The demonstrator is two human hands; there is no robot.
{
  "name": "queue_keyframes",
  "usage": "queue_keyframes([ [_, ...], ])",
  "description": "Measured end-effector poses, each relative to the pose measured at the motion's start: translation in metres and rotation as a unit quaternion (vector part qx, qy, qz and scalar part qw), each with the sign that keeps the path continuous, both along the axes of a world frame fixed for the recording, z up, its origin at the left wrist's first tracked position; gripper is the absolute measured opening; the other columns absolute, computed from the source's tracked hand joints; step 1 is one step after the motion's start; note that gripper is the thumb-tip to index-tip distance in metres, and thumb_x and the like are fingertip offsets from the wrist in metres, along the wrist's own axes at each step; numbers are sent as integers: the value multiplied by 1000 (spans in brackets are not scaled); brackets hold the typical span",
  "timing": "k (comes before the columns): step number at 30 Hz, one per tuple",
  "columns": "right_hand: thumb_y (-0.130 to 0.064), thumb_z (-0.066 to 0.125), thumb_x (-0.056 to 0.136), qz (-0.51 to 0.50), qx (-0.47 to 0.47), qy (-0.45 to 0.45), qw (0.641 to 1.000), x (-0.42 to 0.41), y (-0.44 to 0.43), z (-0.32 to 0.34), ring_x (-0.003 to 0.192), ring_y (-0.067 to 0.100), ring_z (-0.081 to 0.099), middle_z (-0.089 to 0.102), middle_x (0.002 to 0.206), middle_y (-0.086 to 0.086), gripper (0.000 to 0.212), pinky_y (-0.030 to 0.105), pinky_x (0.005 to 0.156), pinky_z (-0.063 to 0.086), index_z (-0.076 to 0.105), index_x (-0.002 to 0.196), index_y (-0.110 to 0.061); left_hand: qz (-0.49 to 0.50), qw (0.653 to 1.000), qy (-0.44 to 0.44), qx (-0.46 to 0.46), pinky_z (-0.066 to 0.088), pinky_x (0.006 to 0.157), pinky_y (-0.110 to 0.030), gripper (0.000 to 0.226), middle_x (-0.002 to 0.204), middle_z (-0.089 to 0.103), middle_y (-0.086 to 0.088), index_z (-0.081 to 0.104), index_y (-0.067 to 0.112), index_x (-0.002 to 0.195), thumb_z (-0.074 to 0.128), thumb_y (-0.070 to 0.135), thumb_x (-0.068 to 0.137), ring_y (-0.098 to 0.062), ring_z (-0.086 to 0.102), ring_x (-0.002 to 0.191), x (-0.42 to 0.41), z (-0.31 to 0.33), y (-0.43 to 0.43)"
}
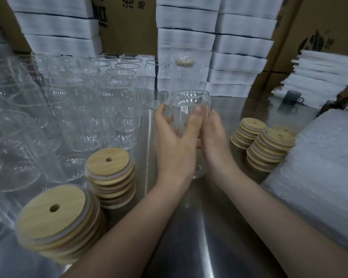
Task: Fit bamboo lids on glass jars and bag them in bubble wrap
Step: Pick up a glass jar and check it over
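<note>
A clear glass jar [186,106] with no lid stands upright in the middle of the steel table, held between both hands. My left hand [174,143] wraps its left side and front. My right hand [213,137] presses against its right side. Stacks of round bamboo lids, each with a small hole, stand at the near left [52,221], just beyond it [111,177], and at the right [269,149]. Behind the held jar stands a lidded jar in bubble wrap [186,75]. A pile of bubble wrap bags [319,167] lies at the right.
Many empty glass jars [72,109] crowd the left half of the steel table [209,227]. White foam sheet bundles [239,45] and cardboard boxes [127,23] rise along the back. A dark mug [292,97] sits at the far right next to more foam sheets.
</note>
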State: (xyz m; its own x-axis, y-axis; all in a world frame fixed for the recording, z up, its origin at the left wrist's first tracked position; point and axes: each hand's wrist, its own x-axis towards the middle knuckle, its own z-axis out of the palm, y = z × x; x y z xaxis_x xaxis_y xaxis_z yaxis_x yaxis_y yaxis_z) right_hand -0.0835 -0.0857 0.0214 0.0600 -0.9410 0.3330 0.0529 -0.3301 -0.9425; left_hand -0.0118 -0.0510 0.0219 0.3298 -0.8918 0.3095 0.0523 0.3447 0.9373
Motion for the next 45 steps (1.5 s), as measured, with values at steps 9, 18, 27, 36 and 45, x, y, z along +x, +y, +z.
queue_keyframes([
  [9, -55, 26, 101, -14, 10, 22, 1000, -5, 1, 6, 80, 11, 71, 71, 101, -8, 41, 38, 73, 60, 49, 116, -23, 62, 997, -32, -38, 46, 67, -8, 69, 99, 61, 9, 44, 29, 135, 54, 66, 78, 6, 63, 84, 3, -6, -5],
  [18, -42, 44, 101, 34, 82, -97, 991, -20, -7, 9, 50, 8, 53, 58, 68, -3, 30, 20, 45, 44, 66, 102, -20, -89, 974, 206, 24, 59, 58, -30, 41, 102, 71, -18, 59, 27, 115, 32, 55, 99, -23, 75, 78, 11, 3, -7],
  [27, -75, 19, 91, 265, 246, -128, 924, -17, -5, 8, 107, 32, 68, 68, 122, 15, 76, 54, 90, 55, 55, 132, -22, 77, 987, 102, -101, 45, 106, -48, 23, 125, 65, -3, 64, 24, 116, 48, 16, 102, -19, 60, 120, 20, -1, -12],
  [36, -68, 38, 72, 35, 52, -23, 998, 0, 6, 3, 79, 3, 69, 70, 86, -3, 53, 23, 66, 54, 57, 102, -28, -2, 999, 13, 31, 44, 108, -43, 97, 152, 39, -1, 26, 28, 150, 61, 67, 68, -14, 44, 135, 1, 6, 2],
  [45, -51, 24, 103, 2, 64, -18, 998, 1, 9, 9, 80, 27, 65, 67, 108, 27, 53, 31, 61, 54, 54, 124, -13, 52, 998, 30, -18, 57, 83, -53, 82, 101, 69, -1, 48, 29, 133, 52, 77, 66, -18, 71, 92, 4, 2, 4],
])
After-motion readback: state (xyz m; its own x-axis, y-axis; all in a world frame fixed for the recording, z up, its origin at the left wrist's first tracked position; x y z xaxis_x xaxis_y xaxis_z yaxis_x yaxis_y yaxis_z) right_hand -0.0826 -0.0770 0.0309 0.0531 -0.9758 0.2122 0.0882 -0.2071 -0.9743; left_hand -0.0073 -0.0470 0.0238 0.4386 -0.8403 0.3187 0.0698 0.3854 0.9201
